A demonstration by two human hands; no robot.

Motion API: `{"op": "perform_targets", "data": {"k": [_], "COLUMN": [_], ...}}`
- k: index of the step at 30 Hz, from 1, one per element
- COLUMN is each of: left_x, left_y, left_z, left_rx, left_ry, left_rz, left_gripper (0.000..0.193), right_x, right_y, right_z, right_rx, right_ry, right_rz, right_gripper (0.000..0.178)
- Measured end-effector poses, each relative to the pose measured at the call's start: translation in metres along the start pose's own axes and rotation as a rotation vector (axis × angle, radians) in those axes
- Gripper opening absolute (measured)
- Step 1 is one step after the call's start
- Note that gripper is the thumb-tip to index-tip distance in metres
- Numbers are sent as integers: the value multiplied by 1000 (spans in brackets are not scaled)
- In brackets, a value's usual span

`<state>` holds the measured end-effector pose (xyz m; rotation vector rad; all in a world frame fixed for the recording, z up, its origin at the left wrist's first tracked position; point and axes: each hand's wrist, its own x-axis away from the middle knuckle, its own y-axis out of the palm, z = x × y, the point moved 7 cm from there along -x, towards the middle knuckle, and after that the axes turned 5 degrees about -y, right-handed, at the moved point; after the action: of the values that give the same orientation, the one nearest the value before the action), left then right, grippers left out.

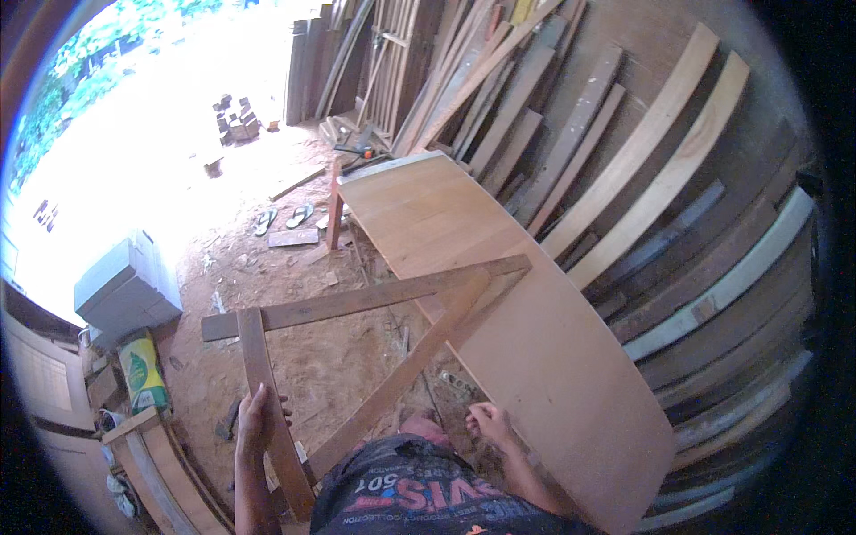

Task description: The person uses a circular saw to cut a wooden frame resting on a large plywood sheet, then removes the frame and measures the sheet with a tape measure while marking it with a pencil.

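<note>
My left hand point(259, 417) is wrapped around one plank of a wooden frame point(357, 301). The frame is made of brown planks joined in a slanted, open shape. Its long crosspiece reaches right, with the far end over a wooden tabletop point(562, 374). Another plank slants from that end down toward my body. My right hand point(489, 422) has its fingers curled, close to the near left edge of the tabletop and apart from the frame. Whatever those fingers may hold is hidden.
Many boards point(651, 152) lean against the wall on the right. A pale grey block-shaped box point(129, 281) and a green-yellow sack point(143, 370) stand left. Sandals point(300, 215) and wood scraps lie on the dirt floor. A tool with an orange part point(366, 153) rests beyond the tabletop.
</note>
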<state>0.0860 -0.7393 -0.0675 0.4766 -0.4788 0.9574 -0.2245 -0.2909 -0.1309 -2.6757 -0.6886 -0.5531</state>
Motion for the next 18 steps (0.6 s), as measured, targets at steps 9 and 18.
{"op": "perform_targets", "data": {"k": [9,18], "left_x": [-35,-155], "left_y": [-11,17], "left_z": [35,125], "left_rx": [-134,-275], "left_ry": [82,60], "left_rz": [107,92], "left_gripper": [41,39], "right_x": [-124,-181], "right_y": [141,163], "right_z": [-112,-257], "right_rx": [-259,-47], "right_ry": [108,108], "right_rz": [-238,-239], "right_gripper": [51,43]}}
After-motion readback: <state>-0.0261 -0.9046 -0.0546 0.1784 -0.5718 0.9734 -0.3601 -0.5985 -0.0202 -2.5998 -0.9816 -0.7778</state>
